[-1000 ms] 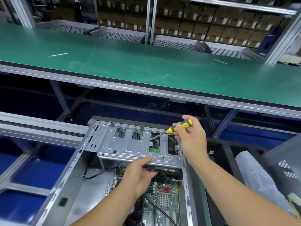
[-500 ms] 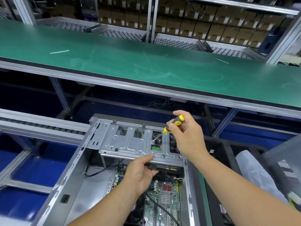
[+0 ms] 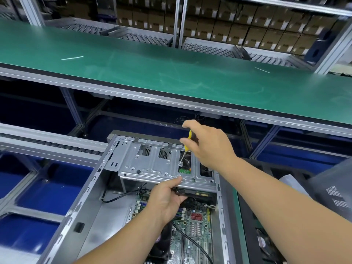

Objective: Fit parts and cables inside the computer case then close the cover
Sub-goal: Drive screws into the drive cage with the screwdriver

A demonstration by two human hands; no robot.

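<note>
The right hand (image 3: 211, 147), just right of the frame's centre, pinches a yellow-handled screwdriver (image 3: 185, 149) between thumb and fingers; the shaft slants down and left, its tip on a screw in the top of the metal drive cage (image 3: 152, 166). Below it, the left hand (image 3: 167, 199) grips the near edge of that cage, thumb lying on the top plate and fingers curled underneath, against a dark drive (image 3: 192, 193) that sits under the plate.

The cage spans the far end of the open computer case (image 3: 83, 202), which lies with its cover off in the lower middle of the frame. Beneath the cage the green motherboard (image 3: 194, 227) shows, with a silver heatsink and a red part on it. A black cable (image 3: 122, 197) runs from the left wall of the case toward the board, and another crosses the board toward the bottom edge.

Across the upper half of the frame runs a green table (image 3: 171, 73). Behind it, at the top, stand rows of brown cartons (image 3: 238, 31) on racks. At the right edge lies a grey perforated panel (image 3: 335, 193).
</note>
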